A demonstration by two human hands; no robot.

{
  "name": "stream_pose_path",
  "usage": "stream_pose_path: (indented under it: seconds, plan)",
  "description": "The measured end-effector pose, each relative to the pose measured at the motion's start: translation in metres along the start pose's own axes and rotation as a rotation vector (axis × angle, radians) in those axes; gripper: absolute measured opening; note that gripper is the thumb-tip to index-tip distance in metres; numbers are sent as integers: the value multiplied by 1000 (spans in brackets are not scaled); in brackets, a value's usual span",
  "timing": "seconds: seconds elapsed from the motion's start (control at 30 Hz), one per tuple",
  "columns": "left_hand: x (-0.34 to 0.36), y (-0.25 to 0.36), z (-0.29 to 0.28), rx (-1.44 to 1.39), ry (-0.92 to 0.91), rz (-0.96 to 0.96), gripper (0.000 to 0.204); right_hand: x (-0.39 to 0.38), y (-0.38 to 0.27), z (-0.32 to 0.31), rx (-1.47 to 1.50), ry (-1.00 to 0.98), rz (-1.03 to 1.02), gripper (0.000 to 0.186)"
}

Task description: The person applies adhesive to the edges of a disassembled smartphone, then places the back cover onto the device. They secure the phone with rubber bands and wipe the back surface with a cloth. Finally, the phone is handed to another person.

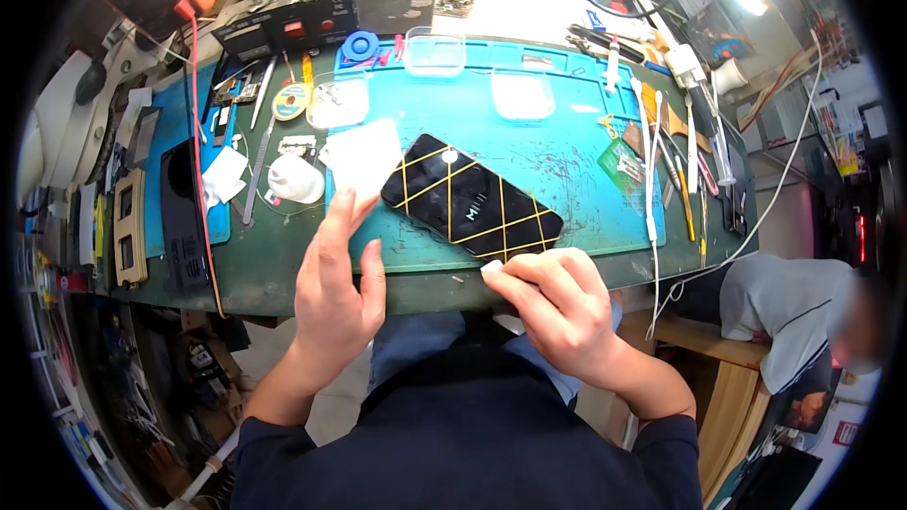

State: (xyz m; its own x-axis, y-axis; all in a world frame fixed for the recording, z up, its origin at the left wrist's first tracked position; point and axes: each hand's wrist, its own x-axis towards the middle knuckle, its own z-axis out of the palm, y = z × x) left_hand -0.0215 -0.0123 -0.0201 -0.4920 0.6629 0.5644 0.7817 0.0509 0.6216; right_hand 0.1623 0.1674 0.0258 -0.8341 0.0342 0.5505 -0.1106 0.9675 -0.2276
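A black phone with gold crossing lines and a pale round spot lies slantwise on the blue work mat. White sheets of tissue or paper rest beside its left end. My left hand is open, its fingertips at the lower edge of the white sheets and its thumb apart. Below the phone's right end, at the mat's near edge, my right hand pinches a small white piece. Most of that piece is hidden by the fingers.
Clear plastic boxes and a blue round reel stand along the mat's back. A white bottle is left of the sheets. Tweezers and tools lie right, near a white cable. Another person leans at the right.
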Motion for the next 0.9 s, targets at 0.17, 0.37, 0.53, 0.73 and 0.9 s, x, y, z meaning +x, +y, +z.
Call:
stream_pose_path:
  seconds: [0.17,0.37,0.53,0.73,0.9]
  plan:
    - [-1,0,0,4,-23,-8,71,15,5,10,-74,-81,-45,35]
    - [-3,-2,0,-55,22,-47,73,48,6,29,33,-95,-104,35]
    - [-4,-2,4,-39,167,-75,65,81,18,54,136,-115,-141,27]
    - [-5,-2,-2,-23,115,-60,69,119,40,71,73,-233,-112,15]
    - [-2,-3,1,9,168,-51,66,121,32,64,188,-204,-132,14]
